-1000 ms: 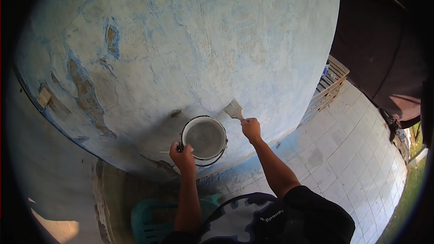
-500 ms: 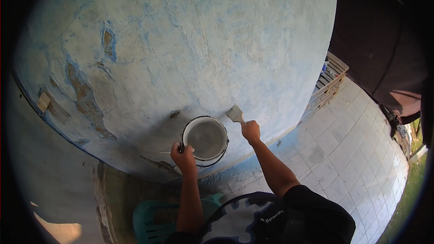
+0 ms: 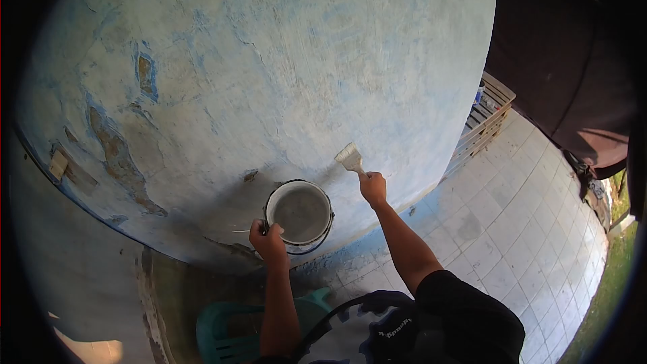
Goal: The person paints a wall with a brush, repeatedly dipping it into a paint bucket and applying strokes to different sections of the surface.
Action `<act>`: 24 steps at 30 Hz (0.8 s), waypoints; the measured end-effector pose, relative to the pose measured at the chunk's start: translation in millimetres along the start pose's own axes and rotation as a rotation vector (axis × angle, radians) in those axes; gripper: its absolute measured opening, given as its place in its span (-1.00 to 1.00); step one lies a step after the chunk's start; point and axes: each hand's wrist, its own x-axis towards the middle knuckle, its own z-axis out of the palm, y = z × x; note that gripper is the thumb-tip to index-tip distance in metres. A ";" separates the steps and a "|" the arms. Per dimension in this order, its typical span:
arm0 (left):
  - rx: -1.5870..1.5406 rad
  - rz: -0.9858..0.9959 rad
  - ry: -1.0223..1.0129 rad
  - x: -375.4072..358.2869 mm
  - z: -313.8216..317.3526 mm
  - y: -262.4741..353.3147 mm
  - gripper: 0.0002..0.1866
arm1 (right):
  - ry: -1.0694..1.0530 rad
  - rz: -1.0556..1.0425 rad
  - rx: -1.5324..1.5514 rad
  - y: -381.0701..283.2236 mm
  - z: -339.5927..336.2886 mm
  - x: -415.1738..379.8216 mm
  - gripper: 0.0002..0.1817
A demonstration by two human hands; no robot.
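A white paint bucket [image 3: 298,210] with a dark rim and a wire handle hangs in front of the wall, gripped at its left edge by my left hand [image 3: 271,243]. Greyish-white liquid shows inside it. To the right of the bucket, my right hand [image 3: 373,189] is wrapped round the handle of a wide paintbrush [image 3: 350,157]. Its pale bristles point up and left, close to the wall [image 3: 296,81], which is patchy white and blue. A thin light stick pokes out left of my left hand.
Bare patches of peeled plaster [image 3: 116,152] mark the wall's left side. A green plastic chair [image 3: 222,327] stands below my left arm. Pale floor tiles [image 3: 499,229] spread to the right, with a slatted rack [image 3: 490,111] by the wall's edge and a dark cloth [image 3: 559,61] beyond.
The brush has risen slightly along the wall, its bristles tilting further up. The bucket and my left hand have shifted a little left and down in view, as the head turned slightly.
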 end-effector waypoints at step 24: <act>0.064 -0.041 0.064 -43.3 -18.7 -44.5 -0.70 | -0.136 0.101 -0.020 13.2 -18.2 -36.9 -0.58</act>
